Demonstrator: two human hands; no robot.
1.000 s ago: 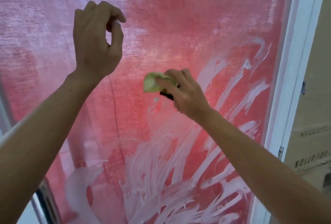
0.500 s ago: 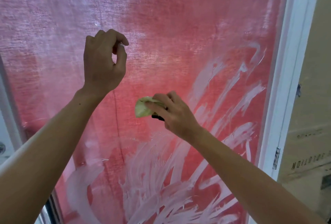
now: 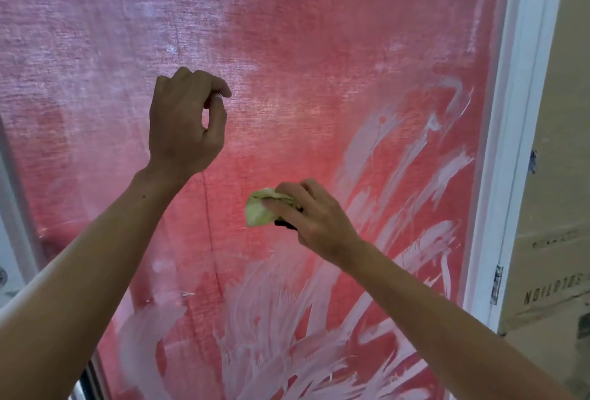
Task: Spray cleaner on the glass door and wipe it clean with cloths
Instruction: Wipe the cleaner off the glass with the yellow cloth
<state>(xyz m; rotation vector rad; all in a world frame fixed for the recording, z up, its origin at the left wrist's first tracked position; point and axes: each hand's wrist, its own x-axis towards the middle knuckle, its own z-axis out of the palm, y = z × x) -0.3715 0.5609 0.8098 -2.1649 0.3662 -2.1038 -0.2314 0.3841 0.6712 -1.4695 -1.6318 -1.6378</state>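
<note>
Right hand [image 3: 319,224] fingers are curled round a small wad of green cloth [image 3: 259,211], which is pressed to the glass door [image 3: 319,64] near its middle; something dark is glimpsed under the palm, but what it is cannot be told. Left hand [image 3: 183,125] is raised against the pane higher up, fingers bent to the thumb; whether anything is pinched there cannot be told. White cleaner smears [image 3: 281,329] are spread over the lower and right part of the glass, beside the white door frame [image 3: 510,144]. The cloth is judged light, soft and easily crumpled, best bunched in the fingers with a flat pad left for rubbing. The wet pane is likely slippery, and even pressure is called for.
</note>
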